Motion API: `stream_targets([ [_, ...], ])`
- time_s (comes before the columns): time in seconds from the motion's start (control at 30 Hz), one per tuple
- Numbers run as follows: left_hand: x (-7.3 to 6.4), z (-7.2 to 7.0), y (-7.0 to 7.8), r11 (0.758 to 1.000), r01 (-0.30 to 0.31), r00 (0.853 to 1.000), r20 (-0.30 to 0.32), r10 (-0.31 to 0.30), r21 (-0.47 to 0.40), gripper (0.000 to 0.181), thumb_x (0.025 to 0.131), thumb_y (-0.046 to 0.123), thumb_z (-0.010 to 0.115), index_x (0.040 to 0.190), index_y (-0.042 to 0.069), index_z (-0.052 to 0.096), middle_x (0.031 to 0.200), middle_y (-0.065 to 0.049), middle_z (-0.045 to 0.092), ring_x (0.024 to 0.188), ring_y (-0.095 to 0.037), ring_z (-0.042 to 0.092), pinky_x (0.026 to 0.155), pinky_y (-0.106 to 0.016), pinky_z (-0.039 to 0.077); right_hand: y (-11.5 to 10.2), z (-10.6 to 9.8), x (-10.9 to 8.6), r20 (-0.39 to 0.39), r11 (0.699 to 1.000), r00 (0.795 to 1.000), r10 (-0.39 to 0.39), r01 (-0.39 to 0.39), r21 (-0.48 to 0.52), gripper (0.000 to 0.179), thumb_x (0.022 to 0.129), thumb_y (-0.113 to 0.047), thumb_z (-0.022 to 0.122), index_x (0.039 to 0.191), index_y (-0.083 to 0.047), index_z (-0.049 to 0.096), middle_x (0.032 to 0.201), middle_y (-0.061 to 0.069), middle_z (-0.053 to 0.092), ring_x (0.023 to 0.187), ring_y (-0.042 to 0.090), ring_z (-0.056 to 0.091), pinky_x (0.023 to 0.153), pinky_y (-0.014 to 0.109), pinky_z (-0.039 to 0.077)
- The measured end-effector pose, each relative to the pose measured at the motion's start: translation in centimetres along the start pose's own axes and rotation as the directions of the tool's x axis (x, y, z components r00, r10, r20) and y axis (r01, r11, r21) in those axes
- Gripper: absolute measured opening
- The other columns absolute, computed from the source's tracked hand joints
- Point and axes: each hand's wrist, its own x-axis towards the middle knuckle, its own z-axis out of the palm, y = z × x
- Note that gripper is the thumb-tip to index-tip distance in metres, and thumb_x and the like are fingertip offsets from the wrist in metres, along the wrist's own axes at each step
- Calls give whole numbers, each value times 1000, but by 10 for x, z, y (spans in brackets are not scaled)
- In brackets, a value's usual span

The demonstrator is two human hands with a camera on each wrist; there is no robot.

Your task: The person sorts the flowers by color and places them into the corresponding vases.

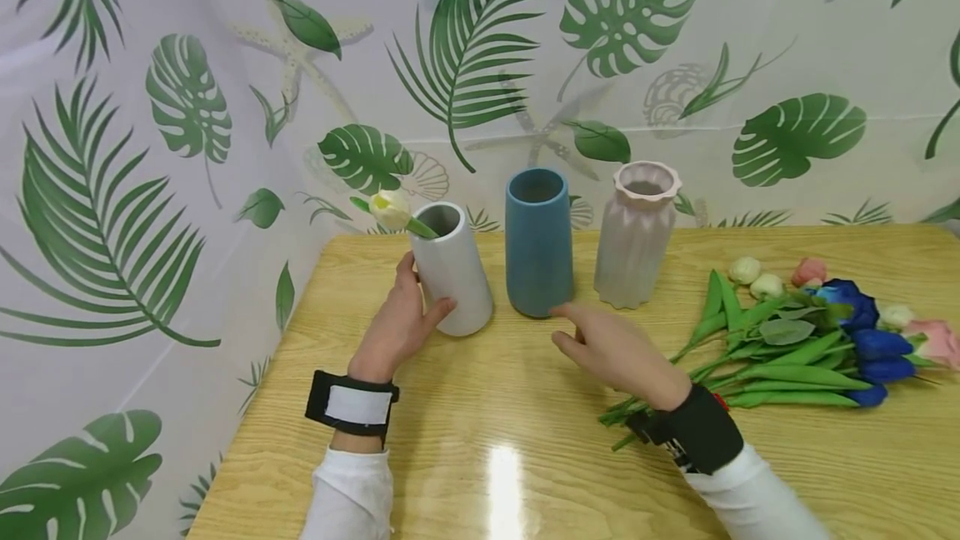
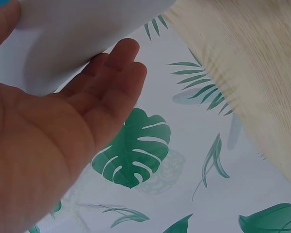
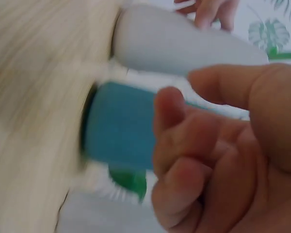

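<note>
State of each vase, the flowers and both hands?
White vase: holding white tulip
White tulip: leaning over the vase's rim
Blue vase: standing, no flower visible
Pink vase: standing, no flower visible
Flower bunch: lying on the table
Left hand: gripping white vase
Right hand: holding nothing

Left hand [image 1: 397, 319] grips the white vase [image 1: 455, 282], a white tulip [image 1: 391, 209] poking out above that hand! Right hand [image 1: 618, 348] near the blue vase's [image 1: 538, 248] base, flower bunch [image 1: 795, 374] to its right on the desk [image 1: 450, 419]!
</note>
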Motion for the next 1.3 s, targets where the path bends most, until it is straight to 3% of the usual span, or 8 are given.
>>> stream_targets([
  [0.17,1,2,1,1000,5,1000,6,-5,1,91,98,32,63,158,5,0,150,-25,38,135,-34,45,109,-49,40,31,-12,-26,68,994,993,102,-98,-54,37,101,-17,56,135,-1,57,77,1,64,59,13,51,52,31,35],
  [0.27,1,4,0,1000,1,1000,3,-1,-2,91,98,31,64,157,5,-1,149,-25,40,131,-34,47,107,-49,41,47,-18,-34,92,989,990,108,-97,-113,35,100,-13,57,133,0,58,81,1,65,59,12,49,54,30,34],
  [0.5,-2,3,-3,1000,-9,1000,6,9,-9,91,98,31,64,157,5,-1,144,-26,42,126,-36,51,104,-49,43,71,-20,-39,108,975,990,89,-65,-210,26,95,-5,62,120,-1,66,103,16,70,60,11,50,53,29,33],
  [0.63,-2,2,-3,1000,-15,1000,2,15,-9,91,98,32,63,157,5,-1,145,-26,42,127,-35,50,104,-49,43,76,-18,-38,119,977,986,118,-93,-191,24,95,-7,63,119,-3,66,96,12,70,54,12,47,50,28,31],
  [0.8,-2,2,-2,1000,-27,1000,6,27,-15,91,99,30,63,157,5,-2,148,-26,40,130,-35,49,104,-49,44,81,-22,-40,131,979,984,119,-94,-180,20,95,-8,64,113,-2,66,88,5,67,59,12,50,52,30,36],
  [1.0,-2,2,-2,1000,-6,1000,11,6,-16,92,98,31,63,157,6,-2,149,-25,39,131,-35,49,104,-49,44,83,-21,-42,91,979,994,59,-40,-198,4,93,-6,66,95,-8,69,75,-3,60,57,10,47,54,28,37],
  [1.13,-2,2,-1,1000,-9,1000,13,9,-20,92,99,30,63,157,6,-3,150,-25,38,132,-35,48,104,-49,44,84,-18,-42,44,974,999,13,-3,-225,15,96,-5,62,83,-13,64,70,-4,55,55,9,42,54,26,34],
  [1.3,-2,2,0,1000,-9,1000,12,9,-24,91,99,30,63,157,6,-2,149,-25,39,131,-35,48,103,-49,44,86,-19,-42,71,973,995,74,-57,-223,4,96,-8,63,96,-6,67,81,2,64,61,12,53,55,29,41],
])
